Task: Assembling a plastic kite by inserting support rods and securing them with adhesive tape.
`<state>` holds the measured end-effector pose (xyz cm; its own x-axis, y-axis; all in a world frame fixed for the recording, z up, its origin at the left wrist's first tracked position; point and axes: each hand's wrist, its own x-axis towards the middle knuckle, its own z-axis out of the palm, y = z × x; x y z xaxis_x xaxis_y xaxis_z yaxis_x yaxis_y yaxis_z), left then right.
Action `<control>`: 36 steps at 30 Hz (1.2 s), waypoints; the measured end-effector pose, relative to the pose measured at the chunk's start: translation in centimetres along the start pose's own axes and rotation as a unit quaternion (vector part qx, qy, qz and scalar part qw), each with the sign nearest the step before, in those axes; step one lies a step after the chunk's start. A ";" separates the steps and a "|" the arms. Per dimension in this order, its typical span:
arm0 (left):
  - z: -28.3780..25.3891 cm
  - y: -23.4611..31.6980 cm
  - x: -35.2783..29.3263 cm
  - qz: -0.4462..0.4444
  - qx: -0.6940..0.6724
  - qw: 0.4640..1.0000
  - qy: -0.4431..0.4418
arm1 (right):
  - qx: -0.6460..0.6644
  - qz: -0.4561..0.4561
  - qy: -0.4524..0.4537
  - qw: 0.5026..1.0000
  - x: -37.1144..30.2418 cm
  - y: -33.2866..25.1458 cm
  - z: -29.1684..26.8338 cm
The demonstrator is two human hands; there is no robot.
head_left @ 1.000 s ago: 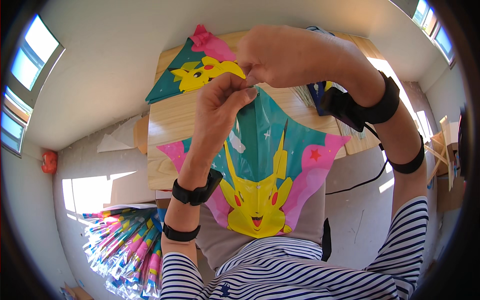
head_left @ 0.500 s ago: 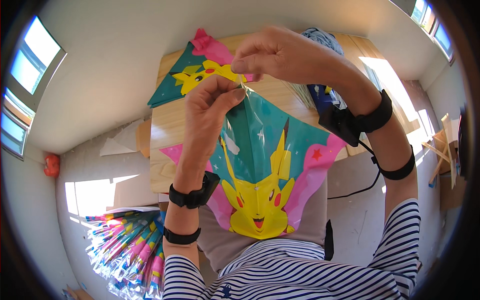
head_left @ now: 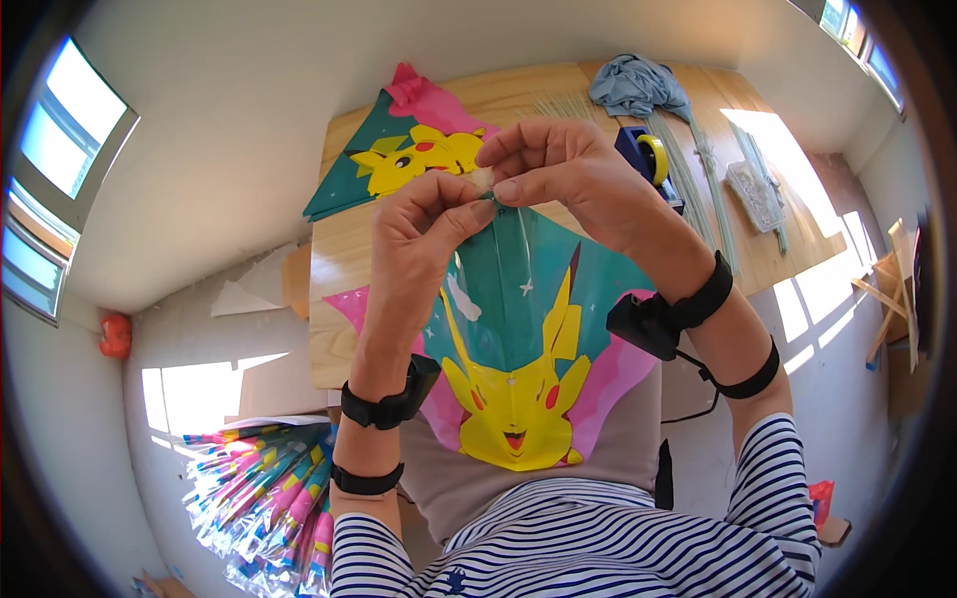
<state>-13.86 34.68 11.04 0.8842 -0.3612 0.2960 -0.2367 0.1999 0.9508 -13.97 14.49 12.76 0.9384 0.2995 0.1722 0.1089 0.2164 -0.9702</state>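
A kite (head_left: 513,329) in green and pink, printed with a yellow cartoon character, hangs from the table's edge down over my lap, its narrow tip upward. My left hand (head_left: 424,219) is closed, pinching that tip between thumb and forefinger. Beside it my right hand (head_left: 563,179) is also closed, thumb and fingertips at the tip. A small pale, translucent bit (head_left: 482,179) shows between the two hands; its kind is unclear. What the right fingertips grip is mostly hidden.
A second kite (head_left: 399,154) lies at the table's far left. To the right are a tape dispenser (head_left: 646,159), thin rods (head_left: 688,189), a grey-blue cloth (head_left: 638,85) and a clear box (head_left: 750,194). Several wrapped kites (head_left: 264,488) lie low at the left.
My right hand has come down from above the kite's tip to meet the left fingers. The left hand keeps its pinch. The tape dispenser and rods now show more fully.
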 end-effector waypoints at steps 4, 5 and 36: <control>0.2 0.6 -0.4 -0.006 0.004 1.000 0.017 | -0.019 -0.011 0.010 1.000 -0.5 -0.1 0.6; 0.4 0.7 -0.5 -0.008 -0.001 1.000 0.026 | -0.023 -0.014 0.015 1.000 -0.6 -0.1 0.7; 0.8 1.1 -0.5 -0.049 -0.072 0.995 0.040 | -0.387 -0.302 0.077 0.868 -1.4 0.6 2.4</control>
<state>-14.88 34.35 11.97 0.9310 -0.3122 0.1891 -0.0929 0.2981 0.9500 -16.02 16.40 12.37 0.6592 0.2078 0.7227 0.7282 -0.4161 -0.5446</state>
